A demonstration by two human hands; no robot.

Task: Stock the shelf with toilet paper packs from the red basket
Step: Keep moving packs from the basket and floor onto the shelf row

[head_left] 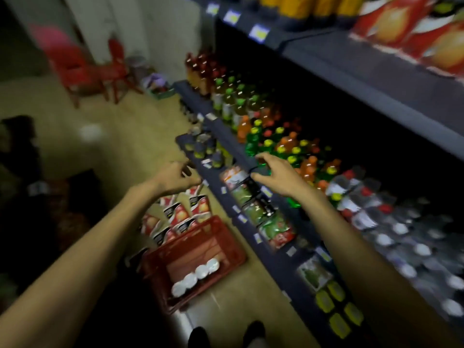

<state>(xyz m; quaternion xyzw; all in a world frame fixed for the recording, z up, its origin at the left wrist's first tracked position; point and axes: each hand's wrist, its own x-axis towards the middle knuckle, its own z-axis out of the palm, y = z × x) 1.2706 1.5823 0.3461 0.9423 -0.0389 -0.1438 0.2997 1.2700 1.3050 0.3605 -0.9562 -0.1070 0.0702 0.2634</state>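
The red basket (193,257) stands on the floor below me, beside the shelf unit. A toilet paper pack (195,276) with white roll ends lies inside it. Both my arms reach forward above the basket. My left hand (175,178) hangs with loosely curled fingers and holds nothing. My right hand (276,173) hovers with spread fingers over the edge of the drinks shelf (226,139), empty too. The view is blurred.
Soda bottles (281,144) and water bottles (401,234) fill the middle shelf on the right. Red and white packs (180,214) lie on the floor beyond the basket. Red plastic chairs (98,71) stand at the back. My shoes (226,335) show at the bottom.
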